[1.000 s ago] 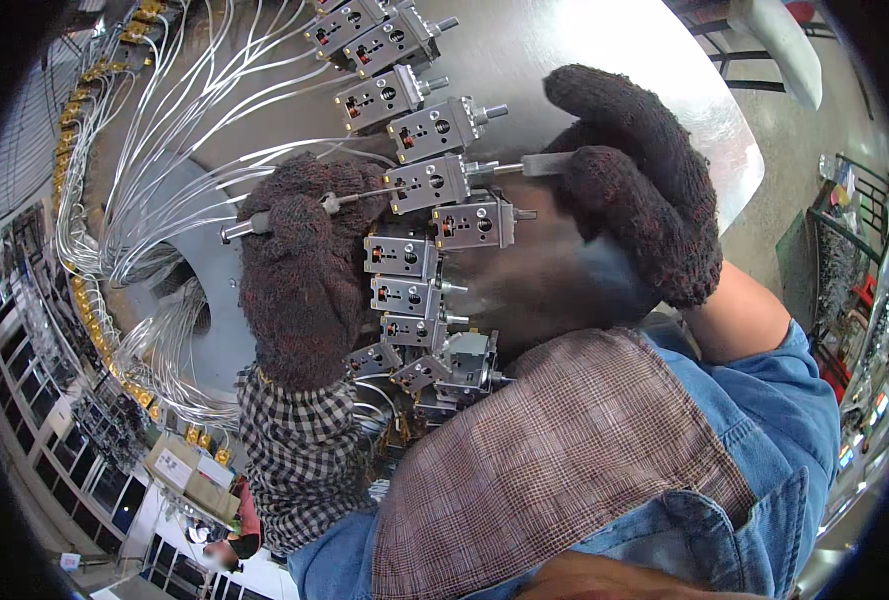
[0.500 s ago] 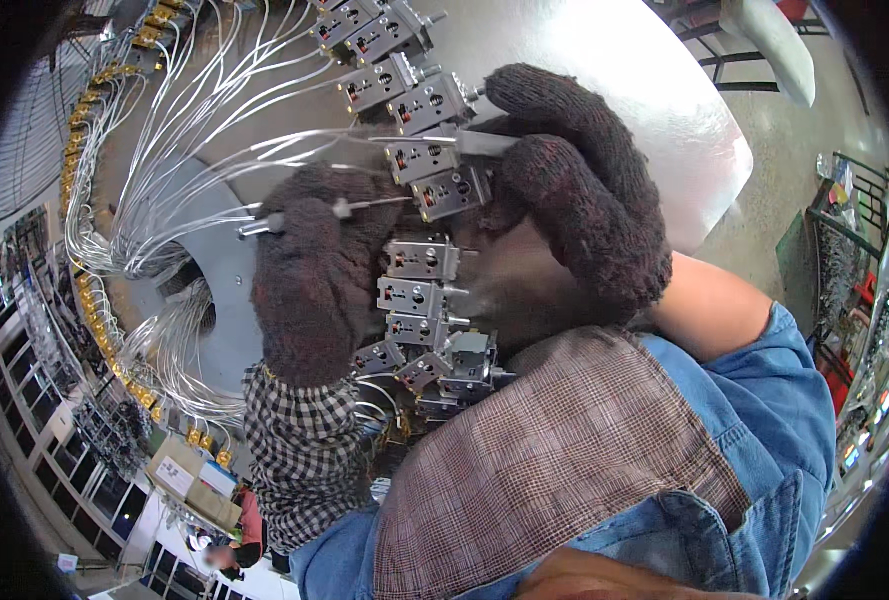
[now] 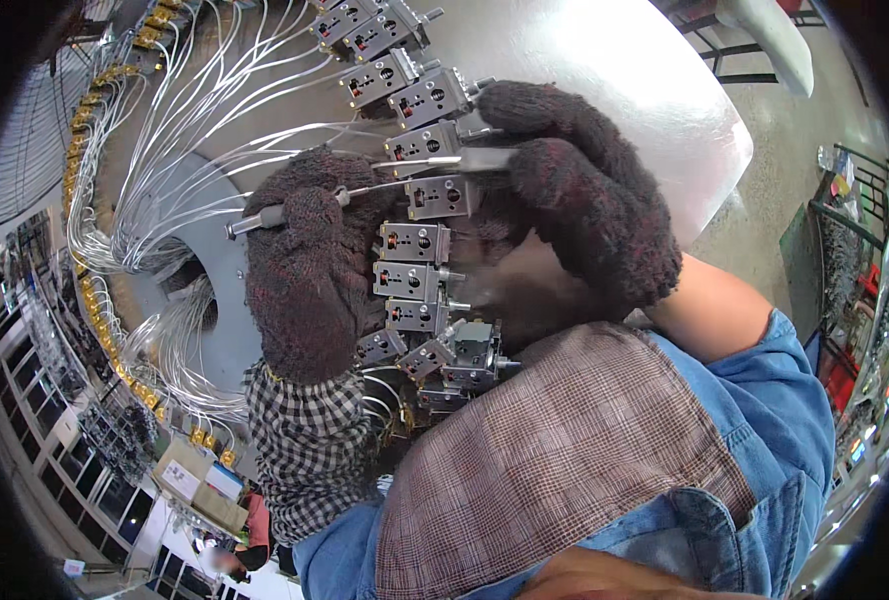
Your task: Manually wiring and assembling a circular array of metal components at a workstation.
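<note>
My left hand (image 3: 310, 265), in a dark knit glove, is closed round a slim tool with a grey cylindrical handle (image 3: 271, 216). Its thin metal shaft reaches right to a small silver box-shaped unit (image 3: 439, 197). Gloved alike, my right hand (image 3: 590, 195) pinches a flat grey-handled tool (image 3: 487, 159); its narrow metal end points left across another silver unit (image 3: 422, 145). Some of the right fingers curl behind the row, partly hidden. Several such units, with round holes and short pegs, run in a curved row between both hands.
White wires (image 3: 205, 110) fan from a grey disc (image 3: 227, 200) at left toward the row. Brass-coloured pieces (image 3: 90, 290) line a curved rim beyond. A shiny metal sheet (image 3: 665, 120) lies at the upper right. A person (image 3: 255, 530) is at the lower left, behind a cardboard box (image 3: 220, 508).
The left hand and its tool have risen slightly, the shaft shifting up and right. The right hand's tool has dropped a little. Units between the hands have shifted and turned slightly.
</note>
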### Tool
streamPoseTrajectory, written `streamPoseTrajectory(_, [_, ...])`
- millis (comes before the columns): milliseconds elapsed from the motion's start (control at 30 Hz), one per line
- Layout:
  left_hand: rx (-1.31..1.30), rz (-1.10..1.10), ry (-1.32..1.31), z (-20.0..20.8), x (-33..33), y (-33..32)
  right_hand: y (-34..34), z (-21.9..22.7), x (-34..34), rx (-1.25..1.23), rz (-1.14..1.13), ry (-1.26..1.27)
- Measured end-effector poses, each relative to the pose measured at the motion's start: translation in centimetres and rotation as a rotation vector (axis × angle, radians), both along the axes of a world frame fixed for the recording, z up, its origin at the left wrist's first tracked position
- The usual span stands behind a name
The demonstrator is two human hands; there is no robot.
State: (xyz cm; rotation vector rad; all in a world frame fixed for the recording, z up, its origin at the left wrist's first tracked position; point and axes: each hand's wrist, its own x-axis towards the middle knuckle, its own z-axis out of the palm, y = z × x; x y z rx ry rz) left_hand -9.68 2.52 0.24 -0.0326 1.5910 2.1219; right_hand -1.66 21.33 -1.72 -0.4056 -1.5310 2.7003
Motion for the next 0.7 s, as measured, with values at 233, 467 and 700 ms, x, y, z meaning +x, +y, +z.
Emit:
streamPoseTrajectory(233, [-0.15, -0.043, 0.12, -0.5, -0.2, 0.1, 2.4, 0.7, 2.9, 0.077, -0.044, -0.121])
streamPoseTrajectory(467, [-0.118, -0.082, 0.082, -0.4, -0.3, 0.0, 2.1, 0.1, 4.2, 0.132, -0.09, -0.159])
streamPoseTrajectory(700, [-0.107, -0.085, 0.163, -0.3, 0.2, 0.1, 1.6, 0.2, 3.9, 0.177, -0.081, -0.163])
